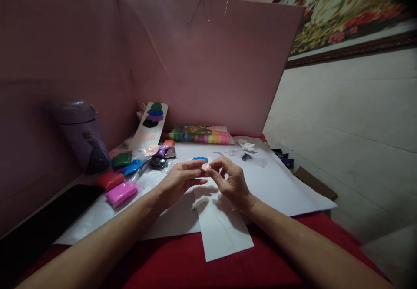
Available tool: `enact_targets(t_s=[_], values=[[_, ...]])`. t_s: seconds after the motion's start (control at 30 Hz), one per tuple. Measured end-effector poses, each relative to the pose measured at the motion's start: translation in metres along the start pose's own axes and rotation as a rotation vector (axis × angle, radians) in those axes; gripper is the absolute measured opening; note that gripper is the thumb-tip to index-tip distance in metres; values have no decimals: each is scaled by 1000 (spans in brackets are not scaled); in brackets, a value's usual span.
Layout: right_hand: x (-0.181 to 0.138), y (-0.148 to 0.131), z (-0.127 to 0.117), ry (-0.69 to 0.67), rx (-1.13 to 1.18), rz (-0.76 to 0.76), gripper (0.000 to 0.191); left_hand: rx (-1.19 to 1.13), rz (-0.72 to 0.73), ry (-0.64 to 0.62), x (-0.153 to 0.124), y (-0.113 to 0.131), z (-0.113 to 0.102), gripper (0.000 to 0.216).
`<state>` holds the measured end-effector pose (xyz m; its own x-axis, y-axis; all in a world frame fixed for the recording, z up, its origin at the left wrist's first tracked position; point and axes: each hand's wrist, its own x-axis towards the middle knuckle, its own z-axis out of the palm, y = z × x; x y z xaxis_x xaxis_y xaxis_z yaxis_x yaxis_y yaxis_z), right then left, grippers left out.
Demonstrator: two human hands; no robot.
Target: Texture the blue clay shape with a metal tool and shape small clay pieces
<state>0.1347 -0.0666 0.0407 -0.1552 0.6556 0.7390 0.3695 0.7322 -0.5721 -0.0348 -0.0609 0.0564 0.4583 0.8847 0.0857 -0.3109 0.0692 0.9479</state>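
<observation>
My left hand (179, 181) and my right hand (230, 181) meet above white paper sheets (286, 189). Together their fingertips pinch a small pale pink lump of clay (205, 166). A blue clay piece (200, 159) lies on the paper just behind my fingers. Under my wrists lies a narrow white paper strip (221, 228) on the red table cover (169, 263).
Small bags of clay, magenta (121, 193), red (109, 179), blue (133, 166) and green (121, 159), lie at left beside a purple bottle (81, 134). A pack of coloured clay (202, 135) lies against the pink board (208, 63). A black phone (45, 224) rests front left.
</observation>
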Motion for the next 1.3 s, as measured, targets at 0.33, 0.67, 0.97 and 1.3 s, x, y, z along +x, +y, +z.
enact_targets(t_s=[0.33,0.67,0.97,1.3], values=[[-1,5,5,-53,353,184,16,243,125,110,5,-7,-10,47],[4,3,-2,-168,286,3,5,499,187,109,4,-3,-4,41],[5,4,-4,-209,204,-58,7,496,179,130,4,0,-3,43],[1,0,-7,-41,-17,-114,7,578,194,245,4,0,-4,32]])
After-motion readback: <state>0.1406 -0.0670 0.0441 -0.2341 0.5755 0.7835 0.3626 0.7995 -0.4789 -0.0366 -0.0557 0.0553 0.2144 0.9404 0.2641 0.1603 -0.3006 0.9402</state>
